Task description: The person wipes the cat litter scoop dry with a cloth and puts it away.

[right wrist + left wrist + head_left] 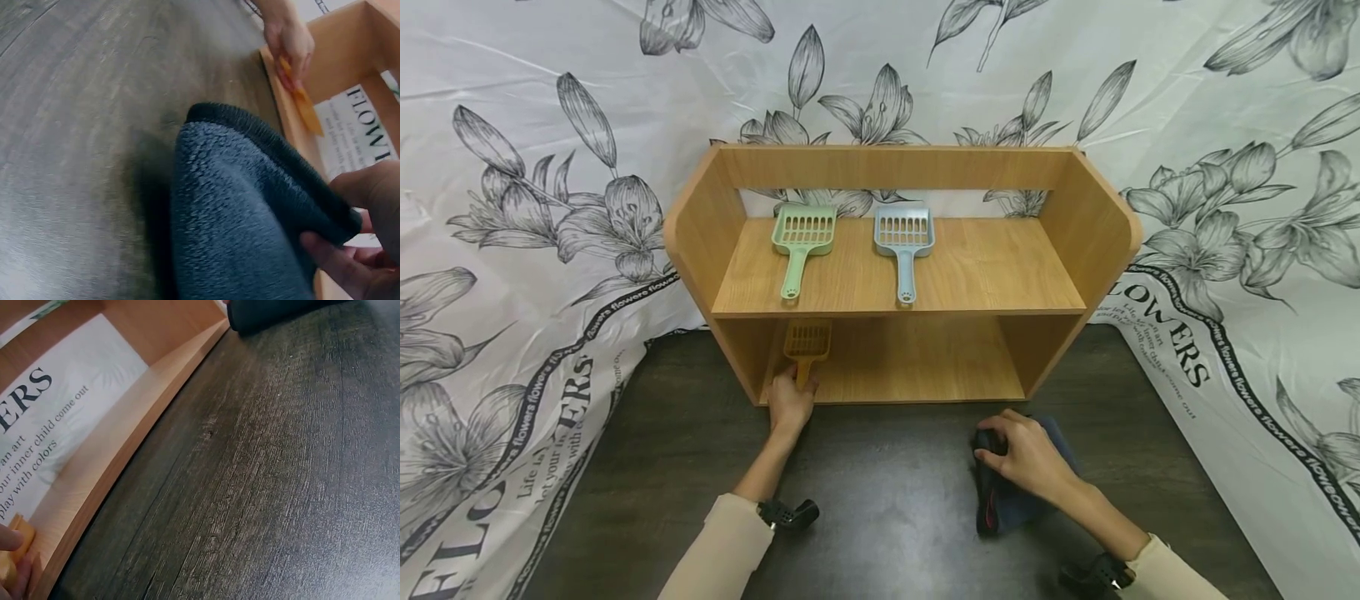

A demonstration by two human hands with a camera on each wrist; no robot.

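In the head view, my left hand holds an orange litter scoop by its handle, at the left of the lower shelf. The scoop's slotted head points to the back. My right hand pinches the edge of a fleecy blue-grey cloth with black edging, to the right on the dark table. A fold of the cloth stands raised in the right wrist view. Above, a green litter scoop and a light blue litter scoop lie apart on the upper shelf, handles toward the front.
The two-level wooden shelf unit stands at the back of the dark table, with side walls on both ends. Flower-printed sheeting hangs behind it and runs down both sides of the table.
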